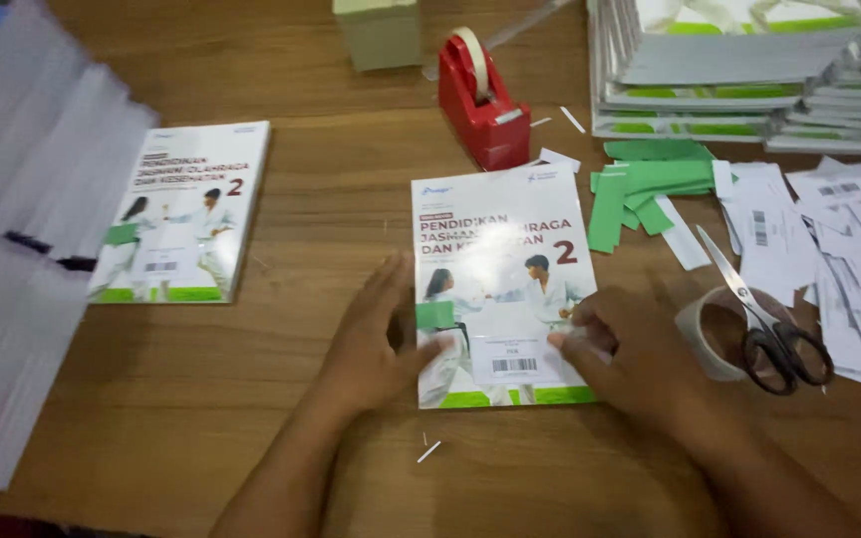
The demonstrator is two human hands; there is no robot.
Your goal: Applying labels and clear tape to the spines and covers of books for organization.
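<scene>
So the landmark here is the thin white book [503, 284] lying flat on the brown wooden table [351, 199], cover up, with its long axis running away from the person and tilted a touch clockwise; glossy cover, two figures in white on it, green band along the near edge. Both hands sit on the book's near half; the left hand [376, 339] rests at its left edge, fingers loosely spread and flat, thumb tip over the cover; the right hand [630, 354] comes in from the book's right edge, fingertips bunched narrow and pressing on a small white barcode label [514, 361] low on the cover, so the label lies just left of those fingertips and the right hand is the nearer one to it. Whether anything is pinched under them I can't tell; bit blurry there. Just beyond the book stands a red tape dispenser [483, 100]; right of the book are green paper strips [640, 184], loose white barcode slips [829, 239], and black-handled scissors [764, 329] lying across a roll of clear tape [710, 334]; well to the book's left lies a second, matching book [183, 211].
</scene>
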